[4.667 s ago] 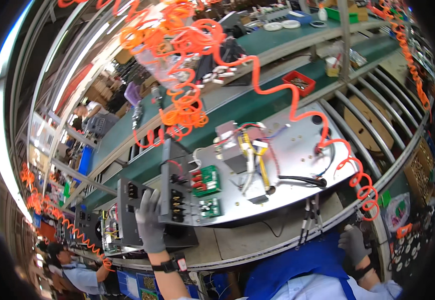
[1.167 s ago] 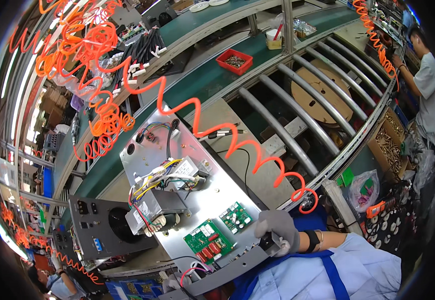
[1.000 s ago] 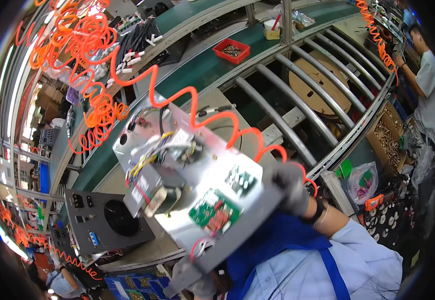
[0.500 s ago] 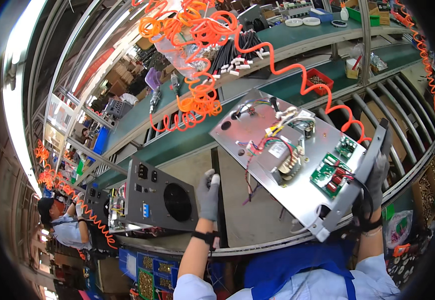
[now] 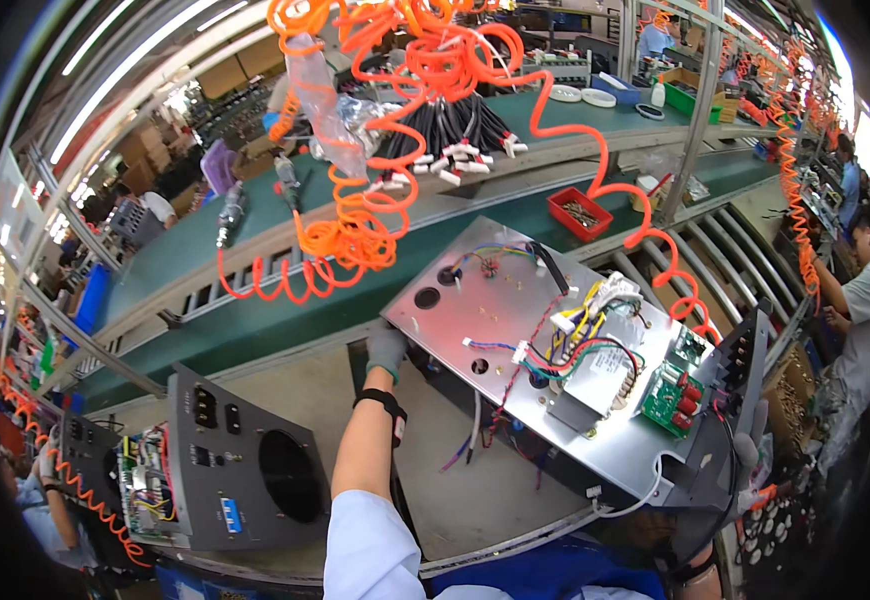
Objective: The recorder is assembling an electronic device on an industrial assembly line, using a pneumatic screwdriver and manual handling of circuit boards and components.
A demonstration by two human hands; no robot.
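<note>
A silvery metal chassis [image 5: 455, 300], tilted above the bench, carries a transformer, bundled coloured wires [image 5: 580, 330] and a green circuit board [image 5: 670, 402]. A dark grey end panel [image 5: 740, 385] stands along its right end. My left hand [image 5: 387, 352], in a grey glove, grips the chassis at its left corner; the fingertips are partly hidden by the plate. At the right end, my gloved right hand [image 5: 745, 450] holds the dark panel from its outer side, mostly covered by it. Loose wires [image 5: 485, 430] hang from the near edge.
Left on the bench stands a grey-panelled unit [image 5: 245, 450] with a round fan opening. Beyond runs a green conveyor [image 5: 255, 345], with rollers [image 5: 735, 245] at right. Orange coiled hoses [image 5: 355, 235] hang overhead. A red bin [image 5: 580, 214] holds small parts. Co-workers are at both sides.
My left hand has gone from beside the chassis to its left corner and taken hold there. The chassis has swung somewhat, and the whole view has shifted toward the right.
</note>
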